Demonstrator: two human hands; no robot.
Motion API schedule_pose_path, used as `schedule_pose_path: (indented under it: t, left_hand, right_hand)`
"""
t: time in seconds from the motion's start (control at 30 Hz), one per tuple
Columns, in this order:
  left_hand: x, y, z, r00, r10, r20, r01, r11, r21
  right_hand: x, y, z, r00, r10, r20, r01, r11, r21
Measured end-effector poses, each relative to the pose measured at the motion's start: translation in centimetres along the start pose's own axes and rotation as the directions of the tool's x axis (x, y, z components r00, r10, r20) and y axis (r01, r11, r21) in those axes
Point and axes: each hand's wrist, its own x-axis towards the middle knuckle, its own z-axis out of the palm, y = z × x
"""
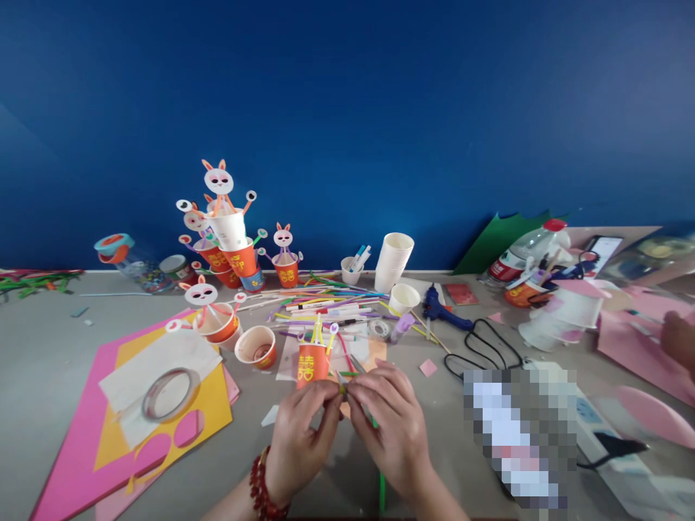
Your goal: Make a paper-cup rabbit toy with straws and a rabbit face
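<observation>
My left hand [298, 434], with a red bead bracelet at the wrist, and my right hand [394, 427] meet low in the middle of the view. Both pinch a thin green pipe cleaner [381, 493], whose tail runs down under my right hand; a small yellow-green piece sits between the fingertips. Just beyond my fingers stands an upside-down orange paper cup [313, 362] with coloured straws stuck in it. Scissors [347, 373] lie right behind my hands.
Bunny cup figures [228, 231] stand at the back left. Pink and yellow foam sheets with a tape roll [169, 394] lie left. Straws [326, 304], white cups [394, 260], a blue glue gun [442, 310] and a power strip [597, 427] fill the table. Another person's hand [678, 340] shows far right.
</observation>
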Motion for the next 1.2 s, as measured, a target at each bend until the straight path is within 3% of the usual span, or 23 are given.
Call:
schedule_pose_path:
  t: [0.2,0.43,0.8,1.0,1.2]
  left_hand:
    - [0.1,0.37,-0.13,1.0,0.01,0.004,-0.01,1.0,0.013]
    - [0.18,0.16,0.16,0.99,0.143,-0.015,-0.141,0.987,0.083]
    - [0.13,0.33,-0.07,0.998,0.016,0.057,-0.015,1.0,-0.009]
    - [0.08,0.11,-0.11,0.995,0.076,0.064,-0.079,0.995,0.053]
    - [0.2,0.2,-0.15,0.997,0.059,0.05,-0.061,0.997,0.039]
  right_hand:
    - [0.19,0.0,-0.26,1.0,-0.015,0.013,0.015,1.0,-0.008]
    - [0.58,-0.3,-0.3,0.997,-0.049,-0.054,0.049,0.999,-0.001]
    - [0.81,-0.07,-0.26,0.999,0.026,-0.043,-0.018,0.984,0.177]
    - [0.66,0.12,-0.24,1.0,0.009,0.0,-0.009,0.987,0.162]
    - [0.87,0.36,-0.71,0.998,-0.047,0.052,0.04,0.99,0.132]
